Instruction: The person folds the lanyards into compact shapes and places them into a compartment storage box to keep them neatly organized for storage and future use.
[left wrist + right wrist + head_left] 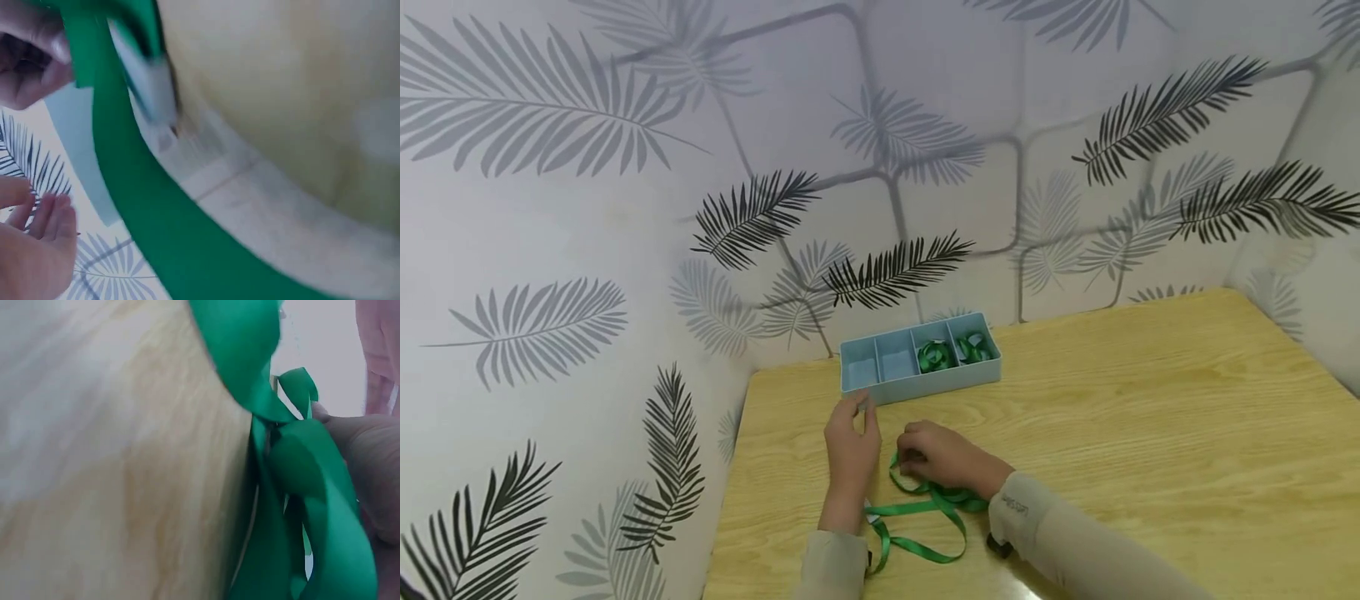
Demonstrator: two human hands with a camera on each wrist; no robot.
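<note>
A green lanyard (957,497) lies in loose loops on the table between the forearms. My right hand (946,455) holds part of it, its fingers curled round the strap. In the right wrist view the doubled strap (322,487) runs up to the thumb. My left hand (853,446) is just in front of the blue divided box (925,386), fingers loosely bent with nothing seen between them. Below the left wrist lies a pale clip (872,513) on the strap; it also shows, blurred, in the left wrist view.
Coiled green lanyards (934,357) sit in the box's two right compartments. The box stands at the table's back edge, close to a leaf-patterned wall (925,200). The wooden table (1150,400) extends far to the right; its left edge runs near the left forearm.
</note>
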